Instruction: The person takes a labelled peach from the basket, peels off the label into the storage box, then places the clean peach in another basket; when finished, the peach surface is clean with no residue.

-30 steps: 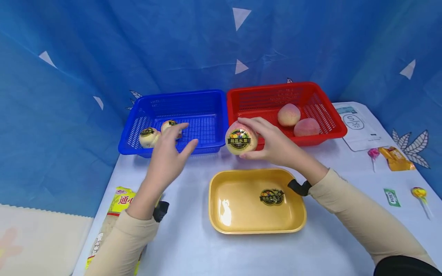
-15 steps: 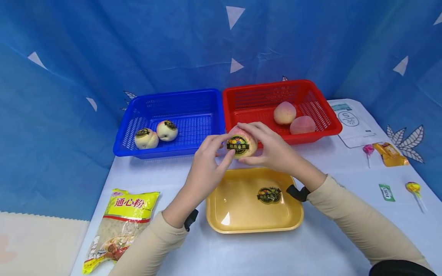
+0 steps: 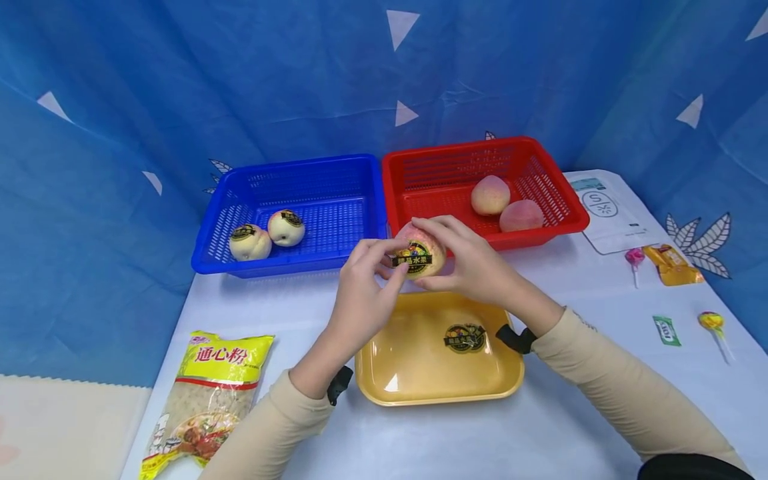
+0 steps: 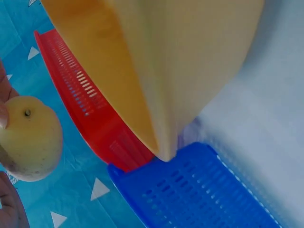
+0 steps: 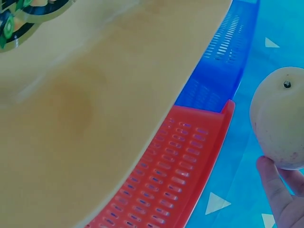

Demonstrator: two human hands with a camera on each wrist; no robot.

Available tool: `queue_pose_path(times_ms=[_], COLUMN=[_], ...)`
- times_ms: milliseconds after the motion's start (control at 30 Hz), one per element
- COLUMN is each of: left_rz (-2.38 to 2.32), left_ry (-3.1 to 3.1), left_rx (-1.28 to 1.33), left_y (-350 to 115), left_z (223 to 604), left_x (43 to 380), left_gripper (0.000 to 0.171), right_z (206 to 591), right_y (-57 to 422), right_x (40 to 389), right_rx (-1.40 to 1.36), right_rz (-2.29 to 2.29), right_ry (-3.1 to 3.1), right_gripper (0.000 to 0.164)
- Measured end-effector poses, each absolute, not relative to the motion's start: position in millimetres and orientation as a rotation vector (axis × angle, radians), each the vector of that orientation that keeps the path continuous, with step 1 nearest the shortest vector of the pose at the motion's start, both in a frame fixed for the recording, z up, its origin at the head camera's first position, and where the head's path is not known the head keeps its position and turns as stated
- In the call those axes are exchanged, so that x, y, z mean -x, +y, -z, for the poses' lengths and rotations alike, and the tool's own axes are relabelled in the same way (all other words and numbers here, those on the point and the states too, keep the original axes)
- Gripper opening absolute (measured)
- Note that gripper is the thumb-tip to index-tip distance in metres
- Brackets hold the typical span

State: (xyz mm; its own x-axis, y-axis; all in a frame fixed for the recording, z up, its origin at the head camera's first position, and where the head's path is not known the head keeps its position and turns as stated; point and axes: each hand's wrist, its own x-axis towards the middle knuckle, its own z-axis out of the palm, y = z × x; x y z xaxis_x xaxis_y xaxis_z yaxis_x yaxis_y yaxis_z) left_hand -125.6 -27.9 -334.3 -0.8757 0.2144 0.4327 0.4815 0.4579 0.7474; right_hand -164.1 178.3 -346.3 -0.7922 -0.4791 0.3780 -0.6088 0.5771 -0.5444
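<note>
A pinkish-yellow peach [image 3: 433,251] with a round black fruit label [image 3: 415,260] is held up above the tray's far edge. Around its right side my right hand [image 3: 474,263] grips it with curled fingers and thumb. From the left, my left hand [image 3: 365,283] holds it too, index finger and thumb lying over the label's left part. The left wrist view shows the peach's underside [image 4: 35,137] with its small dark pit; fingertips [image 5: 270,175] touch the peach in the right wrist view. A yellow tray [image 3: 438,393] beneath bears overlapping labels [image 3: 465,338].
Two labelled peaches [image 3: 286,229] lie in the blue basket [image 3: 288,267]. Two plain peaches [image 3: 491,195] sit in the red basket [image 3: 543,235]. A pasta bag [image 3: 210,393] is at left; a white pouch [image 3: 624,223], lollipops [image 3: 712,321] and a green packet [image 3: 667,331] are at right.
My left hand has come rightward from in front of the blue basket to the peach and now holds it. My right hand keeps its grip; the peach has tipped slightly.
</note>
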Motion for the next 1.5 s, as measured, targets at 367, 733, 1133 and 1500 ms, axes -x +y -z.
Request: queue_pose_path(times_ms=[367, 733, 1133, 1500], left_rz=[1.818, 1.811, 1.095, 0.728], left_ry=[-2.456, -2.870, -3.119, -3.068], left_rx=[0.565, 0.726, 1.067, 1.188], left_y=[-29.0, -17.5, 6.9, 10.2], left_z=[338.5, 377.8, 414.7, 407.4], left_x=[116.0, 103.6, 105.3, 98.1], left_gripper=[0.022, 0.020, 0.021, 0.027], right_z=[345.3, 351.3, 358.5, 360.8], right_y=[194.9, 219.7, 227.9, 239.0], right_x=[159.3, 154.9, 151.5, 151.5], right_rx=[-0.819, -0.693, -0.656, -0.607], right_rz=[-0.979, -0.983, -1.024, -1.017], right_ry=[-2.647, -2.677, -2.664, -2.655], right_gripper=[0.086, 0.091, 0.091, 0.091])
